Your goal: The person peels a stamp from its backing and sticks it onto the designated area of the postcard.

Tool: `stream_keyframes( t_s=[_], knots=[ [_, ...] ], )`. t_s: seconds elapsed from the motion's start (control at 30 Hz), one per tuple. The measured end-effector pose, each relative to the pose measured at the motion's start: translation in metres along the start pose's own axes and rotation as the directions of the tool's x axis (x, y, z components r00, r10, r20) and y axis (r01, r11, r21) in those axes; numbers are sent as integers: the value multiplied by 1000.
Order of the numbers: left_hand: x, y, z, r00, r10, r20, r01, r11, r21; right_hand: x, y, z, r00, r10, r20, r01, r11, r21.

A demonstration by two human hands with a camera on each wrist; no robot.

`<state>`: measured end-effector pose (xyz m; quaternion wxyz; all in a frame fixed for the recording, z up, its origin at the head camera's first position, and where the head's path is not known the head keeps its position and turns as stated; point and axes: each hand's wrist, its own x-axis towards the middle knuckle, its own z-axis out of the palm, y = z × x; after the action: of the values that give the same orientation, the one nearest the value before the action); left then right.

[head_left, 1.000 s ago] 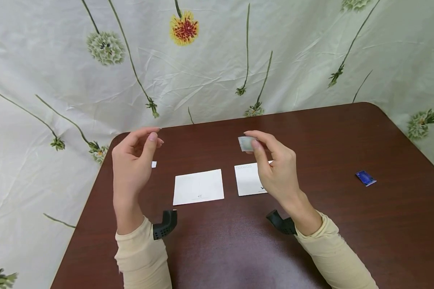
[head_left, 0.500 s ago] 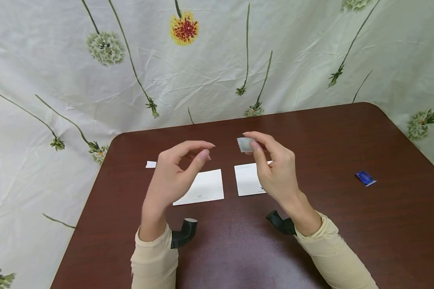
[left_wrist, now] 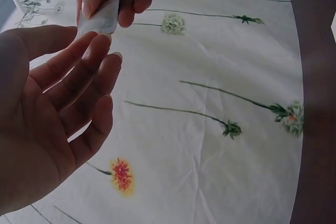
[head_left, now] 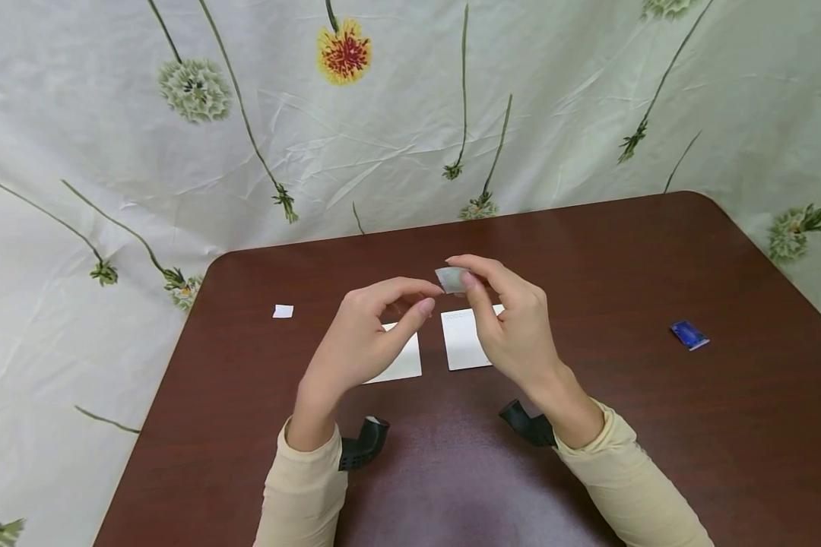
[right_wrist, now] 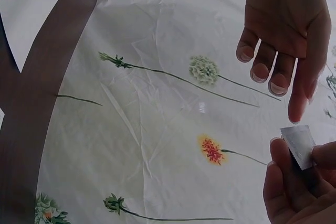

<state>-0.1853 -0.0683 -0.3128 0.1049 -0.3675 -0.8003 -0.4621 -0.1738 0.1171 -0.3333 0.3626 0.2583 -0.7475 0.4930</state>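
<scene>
A small serrated-edge sachet (head_left: pixel 451 279) is held up above the table (head_left: pixel 588 273), pinched between the thumb and fingers of the right hand (head_left: pixel 520 327). It will likely handle as something very light, thin and flexible, perhaps a little slick, easily creased under a firm squeeze; the best hold looks to be its free toothed edge or a corner, finger and thumb on opposite faces. Its skin is whitish and slightly translucent, with a faint sheen and a zigzag edge plain in both wrist views; no print is legible. The left hand (head_left: pixel 362 334) is at the sachet's free side, fingers loosely bent, thumb and forefinger apart, gripping nothing; whether the forefinger touches the corner I cannot tell. Beyond and below lie two white cards, one left (head_left: pixel 400 365) and one right (head_left: pixel 465 342), a white scrap (head_left: pixel 283 311) farther left, and a blue packet (head_left: pixel 689 335) well off to the right.
</scene>
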Motion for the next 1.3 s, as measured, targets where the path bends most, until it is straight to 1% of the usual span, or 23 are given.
stream_keyframes(
  t_s=[0.13, 0.23, 0.37, 0.57, 0.67, 0.83, 1.1, 1.3],
  knots=[
    [0, 0, 1, 1000, -15, 15, 15, 1000, -20, 0, -2, 0, 1000, -2, 21, 2, 1000, -6],
    [1, -1, 2, 999, -24, 26, 25, 1000, -15, 1, -2, -1, 999, -3, 34, 4, 1000, -3],
    [1, -2, 3, 999, -33, 26, 33, 999, 1, 1, -3, -1, 999, -8, 52, 8, 1000, -5],
    [1, -3, 5, 999, -36, 34, 37, 999, -31, 1, -3, -1, 998, -13, 66, 13, 1000, -8],
    [1, -3, 5, 999, -37, 35, 38, 999, -32, 1, -3, -1, 998, -13, 68, 13, 1000, -10],
    [2, -2, 5, 999, -33, 35, 33, 999, -23, 1, -2, -1, 998, -18, 66, 20, 1000, -18],
    [1, -2, 5, 999, -20, 37, 22, 999, -37, 1, -1, 0, 998, -33, 59, 34, 999, -23],
    [2, -2, 7, 999, 2, 41, -1, 1000, -31, 1, 0, 1, 998, -27, 57, 28, 999, -20]
  ],
)
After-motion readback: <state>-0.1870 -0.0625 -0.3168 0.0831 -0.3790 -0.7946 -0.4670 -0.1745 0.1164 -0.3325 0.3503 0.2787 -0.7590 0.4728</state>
